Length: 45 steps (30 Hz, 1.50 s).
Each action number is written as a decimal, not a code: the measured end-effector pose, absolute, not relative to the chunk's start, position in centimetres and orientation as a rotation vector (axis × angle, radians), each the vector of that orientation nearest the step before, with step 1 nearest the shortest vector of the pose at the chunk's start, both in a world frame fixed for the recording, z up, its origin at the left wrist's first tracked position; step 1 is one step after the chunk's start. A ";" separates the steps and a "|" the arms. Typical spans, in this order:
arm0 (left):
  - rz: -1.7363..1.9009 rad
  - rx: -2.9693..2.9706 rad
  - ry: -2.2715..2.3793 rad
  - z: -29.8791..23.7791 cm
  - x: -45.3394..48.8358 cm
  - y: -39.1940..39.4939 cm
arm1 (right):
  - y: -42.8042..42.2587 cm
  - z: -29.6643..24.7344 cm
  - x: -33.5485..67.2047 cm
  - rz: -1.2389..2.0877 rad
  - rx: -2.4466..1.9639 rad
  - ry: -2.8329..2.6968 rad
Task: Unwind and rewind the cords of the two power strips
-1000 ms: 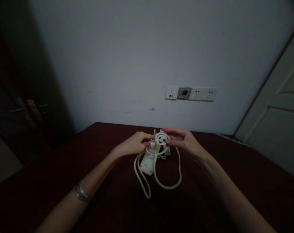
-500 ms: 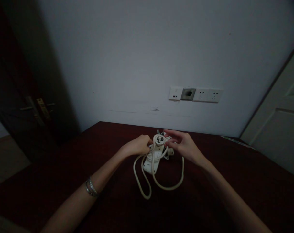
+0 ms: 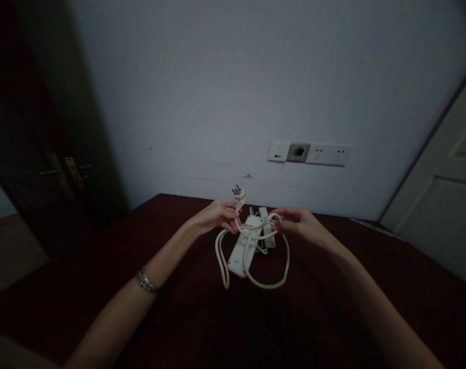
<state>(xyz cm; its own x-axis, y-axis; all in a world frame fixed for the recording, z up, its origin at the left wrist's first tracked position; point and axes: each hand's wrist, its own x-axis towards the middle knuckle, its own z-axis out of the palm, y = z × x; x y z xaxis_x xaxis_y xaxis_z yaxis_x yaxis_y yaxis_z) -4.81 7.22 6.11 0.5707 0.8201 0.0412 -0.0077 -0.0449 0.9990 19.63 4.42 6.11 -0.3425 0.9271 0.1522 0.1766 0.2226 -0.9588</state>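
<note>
A cream power strip (image 3: 242, 249) lies on the dark red table (image 3: 102, 287), its thick cable (image 3: 269, 282) looped beside and over it. My left hand (image 3: 215, 215) is closed on the cable just below the plug (image 3: 238, 193), which sticks up above my fingers with its prongs showing. My right hand (image 3: 296, 223) pinches a loop of the same cable near the strip's far end. A second small white adapter (image 3: 266, 233) lies just behind the strip.
A row of wall sockets (image 3: 309, 154) sits on the pale wall above the table's far edge. A dark door with a brass handle (image 3: 65, 171) stands at the left, a white door (image 3: 444, 205) at the right.
My left hand has lifted the plug end up out of the coil. My right hand has slid right along the cable, and the loops have loosened.
</note>
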 end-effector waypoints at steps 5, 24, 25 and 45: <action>0.972 1.412 0.485 7.2 -4.3 5.6 | 5.4 5.4 20.6 1.207 -0.964 -1.880; 1.507 1.697 0.562 9.7 -1.5 0.4 | -2.9 9.3 14.8 0.922 -0.755 -1.789; 1.503 1.711 0.509 9.6 -1.6 0.6 | -3.1 9.6 15.0 0.982 -0.724 -1.707; 0.927 1.475 0.272 7.6 2.4 3.5 | 0.9 14.7 19.2 1.509 -0.492 -0.989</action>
<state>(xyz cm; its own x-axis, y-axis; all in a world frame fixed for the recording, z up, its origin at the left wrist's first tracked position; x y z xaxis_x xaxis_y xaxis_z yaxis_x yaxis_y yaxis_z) 2.41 3.51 7.56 0.6423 0.6698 0.3726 -0.3623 -0.1631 0.9177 19.24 0.90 14.75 -0.2049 0.9513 0.2305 -0.5908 0.0676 -0.8040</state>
